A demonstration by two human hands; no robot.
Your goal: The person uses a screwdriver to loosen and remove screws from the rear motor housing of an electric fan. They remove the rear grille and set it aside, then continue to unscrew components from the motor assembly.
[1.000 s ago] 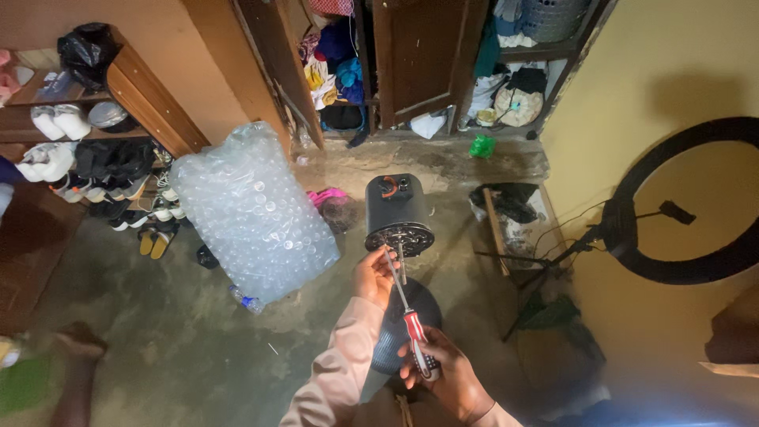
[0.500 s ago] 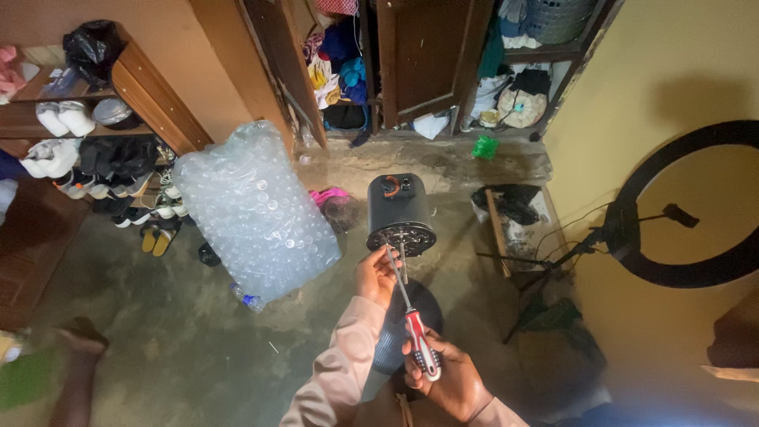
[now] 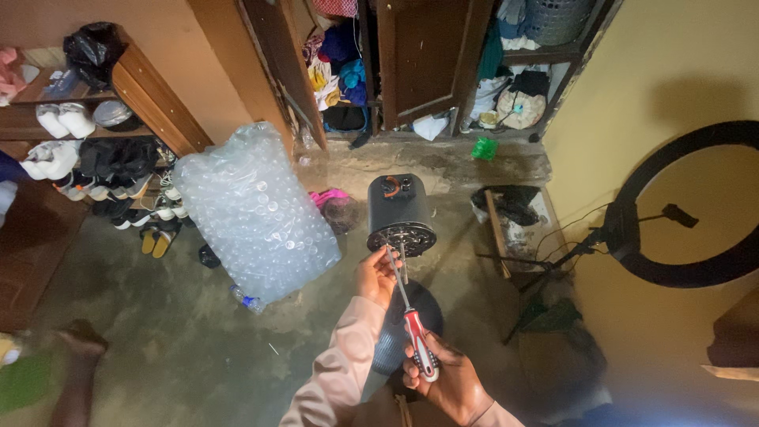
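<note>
slippage is the worry: right hand [image 3: 447, 379] grips the red-handled screwdriver [image 3: 411, 316], left hand [image 3: 378, 275] pinches its tip at the black cylindrical motor housing's [image 3: 399, 209] face, held above the floor. a skid could jab fingers.

— What are you wearing on your arms?

— I'm wearing a long-sleeved top in a pale, dusty pink. The left sleeve [image 3: 336, 372] is showing most of its length, and the soft cloth is creasing along it.

— And at the wrist?

— It's ending in a plain cuff just below my left hand [image 3: 375, 277]. My right hand [image 3: 451, 383] is coming out of the same pink cuff, only its edge showing.

— Any gloves or rings?

— I'm seeing none; both hands are bare.
</note>
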